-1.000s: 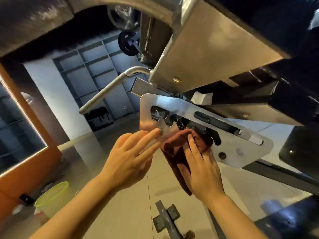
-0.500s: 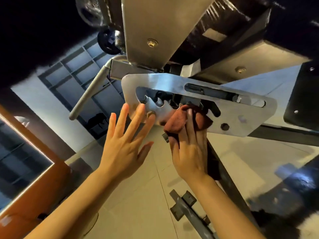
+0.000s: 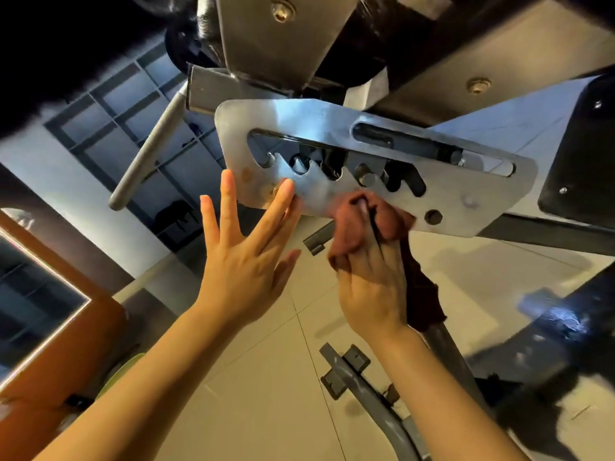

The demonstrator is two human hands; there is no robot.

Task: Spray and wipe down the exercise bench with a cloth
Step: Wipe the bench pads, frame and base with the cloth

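I look up at the underside of the exercise bench. A silver notched adjustment plate hangs below its black pad. My right hand grips a reddish-brown cloth and presses it against the plate's lower edge; a darker end of the cloth hangs down by my wrist. My left hand is spread with straight fingers, its fingertips touching the plate's lower left corner near some rust spots. No spray bottle is in view.
A grey handle bar sticks out to the left of the plate. Grey frame tubes run along the tiled floor below. A green bucket rim and an orange wall panel sit at the lower left. Shelving lines the far wall.
The view has moved closer under the bench. My right hand slid the cloth down from the notches to the plate's lower edge. My left hand stays spread at the plate's left corner.
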